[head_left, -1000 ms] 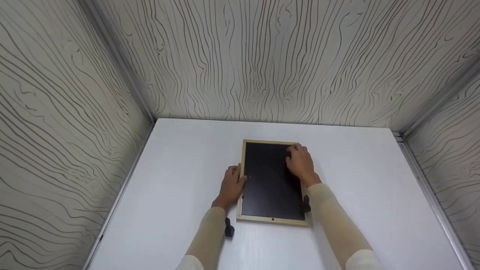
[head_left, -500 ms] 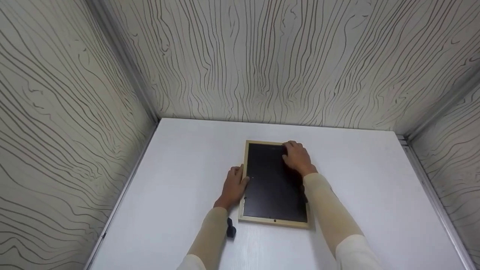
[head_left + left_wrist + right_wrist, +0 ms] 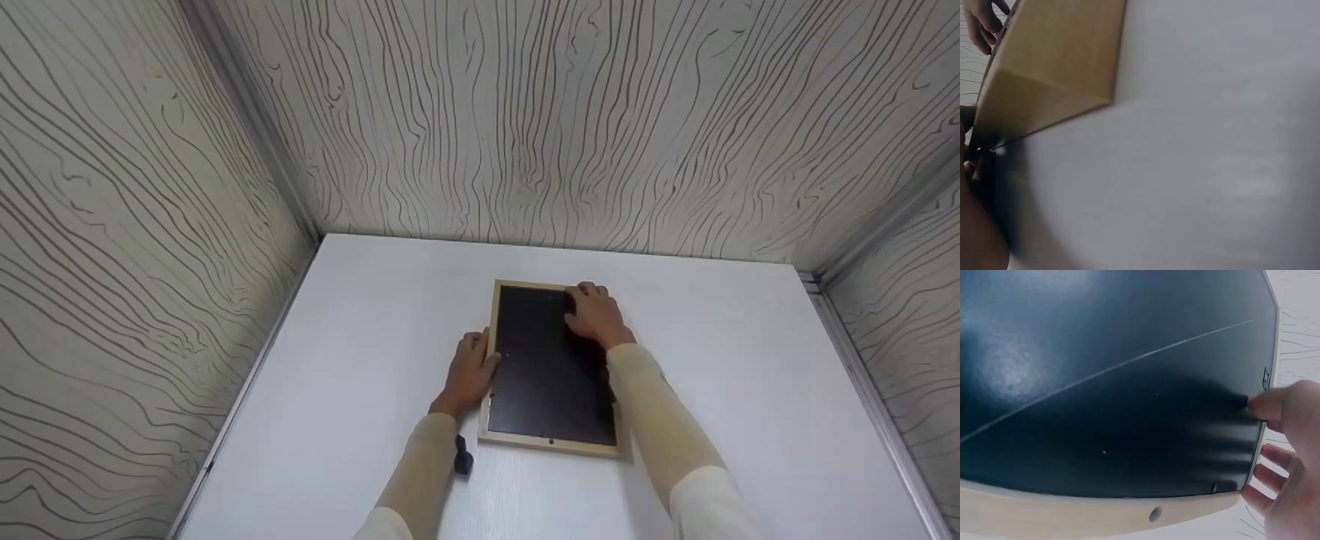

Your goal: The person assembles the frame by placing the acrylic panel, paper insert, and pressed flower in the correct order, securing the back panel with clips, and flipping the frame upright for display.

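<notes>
A picture frame (image 3: 517,440) of pale wood lies on the white table with its black backing panel (image 3: 551,367) facing up. My left hand (image 3: 469,369) holds its left side, thumb over the wooden edge and fingers along the outside. At the far right corner my right hand (image 3: 596,313) grips the frame. The right wrist view has that thumb on the backing panel (image 3: 1100,382), beside a small metal tab (image 3: 1265,379), and the other fingertips at the frame's outer edge. A thin pale line crosses the panel. Blurred wood of the frame (image 3: 1067,39) fills the left wrist view's upper left.
The white table (image 3: 360,360) runs back to a wood-grain patterned wall (image 3: 540,135). A similar wall (image 3: 135,262) stands on the left. Metal strips (image 3: 251,127) line the corners. A small black device (image 3: 463,457) sits at the left sleeve.
My right hand has shifted slightly left and away, from the panel's far right part onto the far corner's edge. My left hand keeps its hold. The head view has shifted a little.
</notes>
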`<action>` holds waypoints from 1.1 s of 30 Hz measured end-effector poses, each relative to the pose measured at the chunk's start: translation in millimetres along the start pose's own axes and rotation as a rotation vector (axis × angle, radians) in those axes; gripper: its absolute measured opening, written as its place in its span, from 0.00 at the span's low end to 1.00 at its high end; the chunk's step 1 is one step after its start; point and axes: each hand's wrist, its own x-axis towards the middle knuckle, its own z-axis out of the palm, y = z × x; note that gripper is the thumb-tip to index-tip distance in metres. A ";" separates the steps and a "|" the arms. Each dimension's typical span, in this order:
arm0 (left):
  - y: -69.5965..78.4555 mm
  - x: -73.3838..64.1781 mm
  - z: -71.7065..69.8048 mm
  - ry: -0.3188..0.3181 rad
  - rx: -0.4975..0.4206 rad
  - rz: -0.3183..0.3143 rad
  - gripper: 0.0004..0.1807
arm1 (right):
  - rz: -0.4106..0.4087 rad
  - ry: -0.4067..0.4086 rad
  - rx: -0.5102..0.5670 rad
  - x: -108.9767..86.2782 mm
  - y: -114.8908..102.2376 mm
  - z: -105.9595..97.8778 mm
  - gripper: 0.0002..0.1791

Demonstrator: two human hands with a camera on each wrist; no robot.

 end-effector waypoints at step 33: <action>-6.0 2.1 5.5 0.034 0.031 0.052 0.35 | 0.059 0.016 0.081 3.8 -6.8 1.6 0.33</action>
